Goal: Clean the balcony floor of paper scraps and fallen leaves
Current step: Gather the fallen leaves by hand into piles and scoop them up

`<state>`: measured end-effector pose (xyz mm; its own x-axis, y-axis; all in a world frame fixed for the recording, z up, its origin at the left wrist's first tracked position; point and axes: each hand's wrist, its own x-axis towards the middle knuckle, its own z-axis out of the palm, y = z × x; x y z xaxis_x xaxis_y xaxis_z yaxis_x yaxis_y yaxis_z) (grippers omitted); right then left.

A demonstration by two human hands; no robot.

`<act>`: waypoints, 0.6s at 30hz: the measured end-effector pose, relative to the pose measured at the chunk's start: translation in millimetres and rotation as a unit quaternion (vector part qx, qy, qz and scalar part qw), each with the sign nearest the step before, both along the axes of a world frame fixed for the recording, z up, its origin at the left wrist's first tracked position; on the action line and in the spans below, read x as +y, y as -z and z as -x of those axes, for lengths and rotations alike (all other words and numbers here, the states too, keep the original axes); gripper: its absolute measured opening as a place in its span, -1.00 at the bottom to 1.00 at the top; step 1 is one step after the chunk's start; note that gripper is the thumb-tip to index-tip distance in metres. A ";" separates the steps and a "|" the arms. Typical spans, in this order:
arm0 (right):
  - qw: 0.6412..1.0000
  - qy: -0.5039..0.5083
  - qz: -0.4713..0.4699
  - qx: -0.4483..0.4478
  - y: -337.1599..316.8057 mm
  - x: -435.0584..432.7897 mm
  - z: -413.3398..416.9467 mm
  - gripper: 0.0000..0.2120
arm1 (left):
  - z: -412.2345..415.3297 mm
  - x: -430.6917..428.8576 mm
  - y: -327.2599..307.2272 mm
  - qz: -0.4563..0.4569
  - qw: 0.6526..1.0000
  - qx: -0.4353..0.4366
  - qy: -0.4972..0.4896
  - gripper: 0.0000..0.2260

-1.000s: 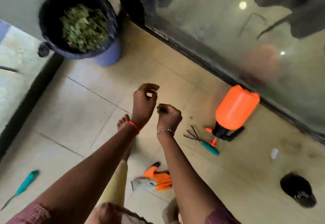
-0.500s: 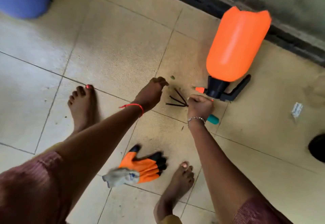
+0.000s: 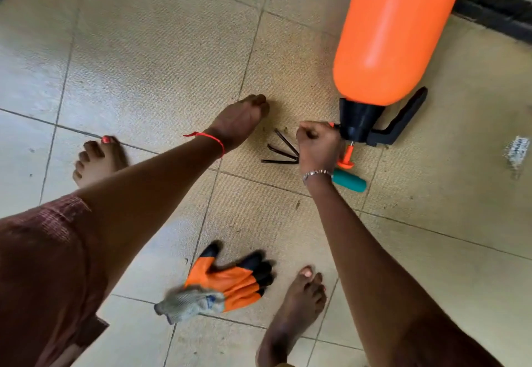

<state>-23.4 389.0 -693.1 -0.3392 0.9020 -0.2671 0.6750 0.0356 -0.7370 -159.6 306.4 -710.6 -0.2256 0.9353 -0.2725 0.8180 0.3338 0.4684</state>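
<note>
1. Both hands have dropped from the raised position of one second ago to floor level, and the leaf-filled bin has left the view.
2. Count: two hands, two bare feet (left foot [image 3: 98, 159], right foot [image 3: 299, 303]), one orange sprayer [image 3: 394, 35], one hand rake [image 3: 283, 152] with three black tines and a teal handle, one orange-and-black glove [image 3: 227, 283], one paper scrap [image 3: 518, 152].
3. Left hand [image 3: 239, 120]: fingers bunched and pointed down at the floor; whether they hold anything cannot be determined.
4. Right hand [image 3: 318, 145]: curled into a fist directly over the rake shaft; whether it grips the shaft cannot be determined.
5. Surface: beige ribbed floor [image 3: 144, 49] tiles with dark grout lines. A dark door track [image 3: 495, 1] runs along the upper right.
6. Sprayer lies on its side, its black head just beside the right hand.
7. Paper scrap: small, white, crumpled, with faint print. It lies on the floor at the right edge, well apart from both hands.
8. One dark fleck [image 3: 298, 204] lies near the right forearm; too small to identify.
</note>
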 end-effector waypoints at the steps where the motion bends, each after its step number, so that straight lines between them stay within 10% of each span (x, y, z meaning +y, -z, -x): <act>1: 0.998 -0.049 0.010 -0.034 2.2 6.3 5.9 -0.89 | -0.8 0.6 1.3 0.005 1.000 -0.011 -0.008 -0.79; 6: 0.951 -0.244 0.023 -0.188 7.8 16.2 22.2 -0.85 | -11.0 -4.5 5.4 -0.023 0.981 -0.106 -0.161 -0.85; 18: 0.917 -0.307 -0.003 -0.256 11.0 14.8 36.1 -0.89 | -42.8 -50.4 6.2 -0.069 0.942 -0.133 -0.299 -0.88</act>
